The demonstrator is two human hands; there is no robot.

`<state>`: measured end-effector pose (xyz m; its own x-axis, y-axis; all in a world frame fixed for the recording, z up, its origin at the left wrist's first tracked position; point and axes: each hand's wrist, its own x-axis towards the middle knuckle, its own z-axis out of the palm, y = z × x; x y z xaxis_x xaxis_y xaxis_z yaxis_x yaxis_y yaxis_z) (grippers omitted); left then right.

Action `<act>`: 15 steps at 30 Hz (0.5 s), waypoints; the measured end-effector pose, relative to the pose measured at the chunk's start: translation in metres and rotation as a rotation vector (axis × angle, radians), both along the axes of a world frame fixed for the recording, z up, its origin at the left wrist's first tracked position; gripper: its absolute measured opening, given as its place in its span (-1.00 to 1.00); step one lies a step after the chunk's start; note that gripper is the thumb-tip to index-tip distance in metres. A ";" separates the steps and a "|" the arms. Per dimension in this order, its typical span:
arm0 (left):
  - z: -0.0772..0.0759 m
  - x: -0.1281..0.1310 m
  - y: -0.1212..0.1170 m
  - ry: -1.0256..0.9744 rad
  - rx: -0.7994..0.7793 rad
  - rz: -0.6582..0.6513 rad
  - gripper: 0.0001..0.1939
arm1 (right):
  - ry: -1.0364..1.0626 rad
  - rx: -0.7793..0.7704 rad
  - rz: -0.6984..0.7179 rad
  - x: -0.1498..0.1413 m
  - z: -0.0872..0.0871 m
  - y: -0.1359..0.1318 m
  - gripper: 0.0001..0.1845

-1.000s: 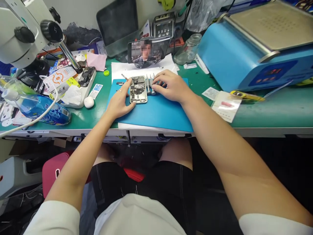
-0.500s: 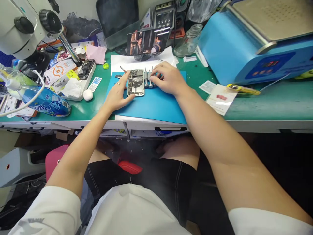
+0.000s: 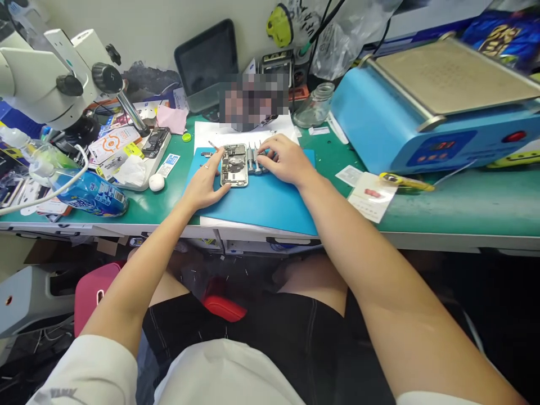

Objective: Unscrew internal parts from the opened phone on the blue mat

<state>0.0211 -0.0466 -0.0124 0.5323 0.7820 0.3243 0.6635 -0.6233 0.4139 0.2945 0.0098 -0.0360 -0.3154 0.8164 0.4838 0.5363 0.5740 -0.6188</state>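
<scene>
On the blue mat (image 3: 257, 211) lies an opened phone (image 3: 234, 165), its inner parts showing. My left hand (image 3: 205, 181) grips its left side, thumb at the lower edge and forefinger near the upper corner. A thin whitish stick (image 3: 213, 145), like a cigarette, pokes out by the left fingertips; its hold is hidden. Several grey screwdrivers (image 3: 250, 160) lie side by side just right of the phone. My right hand (image 3: 282, 159) has its fingers bent and closed at the rightmost one, partly covering it. A small part (image 3: 206, 154) sits left of the phone.
Behind the mat stands a blurred-out screen (image 3: 253, 101), with a glass jar (image 3: 314, 107) beside it. A blue heating plate machine (image 3: 379, 118) fills the right. At left are a microscope (image 3: 54, 84), a blue bottle (image 3: 90, 194) and a white ball (image 3: 156, 182). A yellow cutter (image 3: 405, 181) lies right.
The view has tilted up, so the bench appears lower in the picture. Both hands keep about the same places at the phone and the screwdrivers.
</scene>
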 end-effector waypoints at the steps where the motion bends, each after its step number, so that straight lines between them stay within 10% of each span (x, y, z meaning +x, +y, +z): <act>1: 0.000 0.000 0.000 -0.005 -0.005 0.005 -0.05 | -0.006 0.005 -0.006 -0.001 0.000 0.000 -0.89; 15: -0.009 0.001 0.003 -0.077 -0.012 -0.005 -0.06 | -0.132 0.097 -0.103 -0.006 -0.001 -0.003 -0.86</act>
<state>0.0219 -0.0432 -0.0212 0.5106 0.7832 0.3549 0.6262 -0.6216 0.4707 0.2882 0.0068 -0.0369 -0.2984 0.7991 0.5219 0.6686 0.5652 -0.4832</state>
